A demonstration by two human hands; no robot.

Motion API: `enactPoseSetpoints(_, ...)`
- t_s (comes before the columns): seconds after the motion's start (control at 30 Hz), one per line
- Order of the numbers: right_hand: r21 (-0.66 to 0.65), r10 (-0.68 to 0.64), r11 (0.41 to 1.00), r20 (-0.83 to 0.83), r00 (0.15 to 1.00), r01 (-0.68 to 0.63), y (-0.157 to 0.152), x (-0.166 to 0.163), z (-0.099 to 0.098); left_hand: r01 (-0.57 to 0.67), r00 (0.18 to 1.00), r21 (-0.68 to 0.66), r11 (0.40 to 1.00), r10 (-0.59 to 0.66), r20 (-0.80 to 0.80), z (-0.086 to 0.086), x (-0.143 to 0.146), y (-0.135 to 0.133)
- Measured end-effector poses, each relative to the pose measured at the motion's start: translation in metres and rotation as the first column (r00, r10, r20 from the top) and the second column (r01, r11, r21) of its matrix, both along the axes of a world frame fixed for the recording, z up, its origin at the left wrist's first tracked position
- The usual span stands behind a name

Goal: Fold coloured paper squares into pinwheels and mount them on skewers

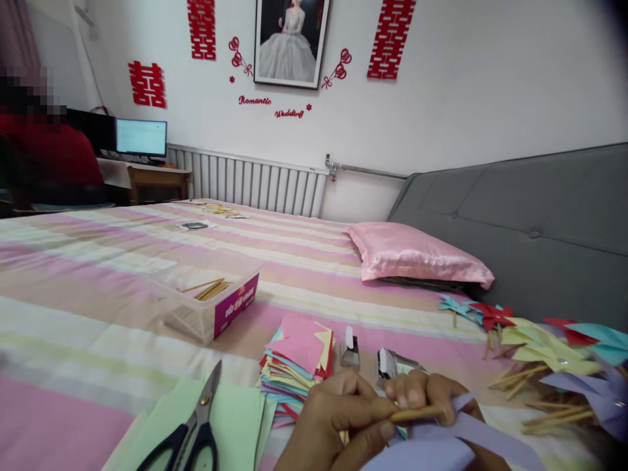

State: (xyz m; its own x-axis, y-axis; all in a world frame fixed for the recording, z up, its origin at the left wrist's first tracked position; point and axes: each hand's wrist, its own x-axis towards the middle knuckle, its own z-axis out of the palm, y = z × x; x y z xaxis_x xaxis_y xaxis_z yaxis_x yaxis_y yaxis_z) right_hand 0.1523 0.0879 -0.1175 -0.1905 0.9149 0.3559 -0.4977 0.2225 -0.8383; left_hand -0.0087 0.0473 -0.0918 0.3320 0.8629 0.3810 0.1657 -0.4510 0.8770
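Note:
My left hand (pixel 338 418) pinches a thin wooden stick (pixel 417 413) between thumb and fingers. Closed around the far end of that stick, my right hand (pixel 432 392) grips a light purple paper pinwheel (pixel 422 454), whose blades spread out below my fingers. The bottom edge of the view cuts off part of the pinwheel. Just beyond my hands lie a stack of coloured paper pieces (pixel 294 356) and two small boxes (pixel 350 348). Finished-looking pinwheels on sticks, including a yellow pinwheel (pixel 544 347) and a purple one (pixel 589 389), are heaped at the right.
Black-handled scissors (pixel 196 425) rest on green paper sheets (pixel 240 405) at the front left. Behind them a clear plastic box (pixel 191 320) holds wooden sticks. A pink pillow (pixel 417 252) lies by the grey headboard (pixel 530 203). A person in red (pixel 53 157) sits at the far left.

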Motion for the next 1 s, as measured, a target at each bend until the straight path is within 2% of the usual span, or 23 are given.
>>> enactPoseSetpoints(0.23,0.018,0.0,1.0,0.034,0.999,0.0,0.002,0.001,-0.004,-0.009,1.0,0.048,0.999,0.01,-0.019,0.001,0.002,0.0)
enactPoseSetpoints(0.5,0.037,-0.042,0.999,0.071,0.997,0.039,0.004,0.005,-0.001,-0.066,0.998,0.089,0.994,0.065,0.01,-0.011,0.007,0.002)
enactPoseSetpoints(0.63,0.061,-0.051,0.997,0.07,0.996,0.047,0.001,0.005,-0.001,-0.138,0.99,0.134,0.981,0.135,0.032,-0.017,0.012,0.003)
enactPoseSetpoints(0.87,0.115,0.036,0.993,0.045,0.998,-0.041,-0.006,0.0,-0.006,-0.237,0.972,0.197,0.951,0.23,0.055,-0.025,0.021,0.006)
enactPoseSetpoints(1.0,0.117,0.03,0.993,0.025,0.999,-0.033,-0.005,0.001,-0.005,-0.279,0.96,0.227,0.933,0.262,0.102,-0.035,0.031,0.012)
